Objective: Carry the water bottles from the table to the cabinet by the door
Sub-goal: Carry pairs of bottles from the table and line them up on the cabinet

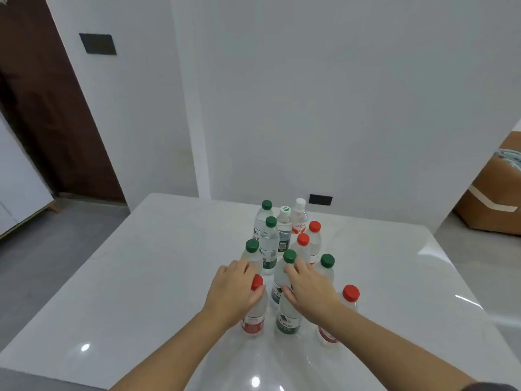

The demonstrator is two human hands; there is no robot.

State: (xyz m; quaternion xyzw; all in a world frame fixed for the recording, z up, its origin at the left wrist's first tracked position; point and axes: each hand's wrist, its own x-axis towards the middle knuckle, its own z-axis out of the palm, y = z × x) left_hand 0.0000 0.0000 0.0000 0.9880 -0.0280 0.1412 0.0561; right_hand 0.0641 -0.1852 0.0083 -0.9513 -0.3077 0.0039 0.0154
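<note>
Both hands, left hand (pixel 235 294) and right hand (pixel 308 292), fingers spread over the bottles (pixel 269 244) mid-bench (pixel 141 277); they look full, heavy, slick, so grab the waists.

Background only: dark brown wooden door (pixel 48 108) far left. Black switch plate (pixel 98 44) on the white wall (pixel 338 94) beside it, upper left. Black wall socket (pixel 320 199) low on the same wall (just above the far tabletop edge). Grey floor tiles (pixel 56 249) left. Cardboard box (pixel 490 198) with pale tape on the floor far right, some light fabric (pixel 510 159) on top of it.
</note>
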